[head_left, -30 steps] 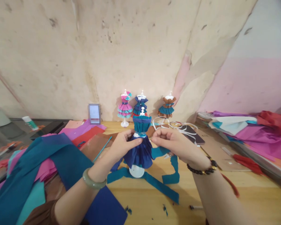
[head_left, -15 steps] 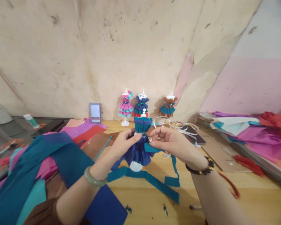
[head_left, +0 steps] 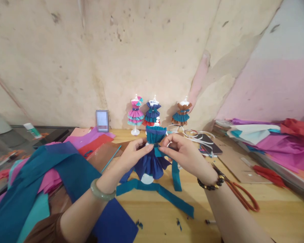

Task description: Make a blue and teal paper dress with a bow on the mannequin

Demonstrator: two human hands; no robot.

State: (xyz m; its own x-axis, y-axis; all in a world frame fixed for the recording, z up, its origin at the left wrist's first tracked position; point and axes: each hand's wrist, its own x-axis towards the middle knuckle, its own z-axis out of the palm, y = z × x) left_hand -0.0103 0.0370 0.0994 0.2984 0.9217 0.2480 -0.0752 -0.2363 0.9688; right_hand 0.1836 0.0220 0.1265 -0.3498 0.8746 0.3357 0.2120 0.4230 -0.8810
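Observation:
In front of me stands a small white dress form wearing a mini dress (head_left: 155,136) with a pleated teal bodice and a dark blue skirt. My left hand (head_left: 133,155) is closed at the left of its waist, thumb against the front. With thumb and fingers pinched, my right hand (head_left: 184,153) presses the end of a teal crepe paper strip (head_left: 176,179) to the waist; the rest hangs down behind the hand. Another length of teal strip (head_left: 147,186) lies on the table before the white base (head_left: 147,179). The fingertips partly hide the waist.
Three dressed mini forms, one pink (head_left: 135,114), one blue (head_left: 153,109) and one brown (head_left: 181,113), stand by the wall. Coloured sheets (head_left: 73,165) pile up at left, more fabric-like sheets (head_left: 276,145) at right. Orange-handled scissors (head_left: 245,195) lie beside my right forearm; a phone (head_left: 102,120) leans upright.
My right hand has brought the teal strip's end up and left against the waist. The strip's hanging part has drawn up and left. The scissors show more fully beside my right forearm.

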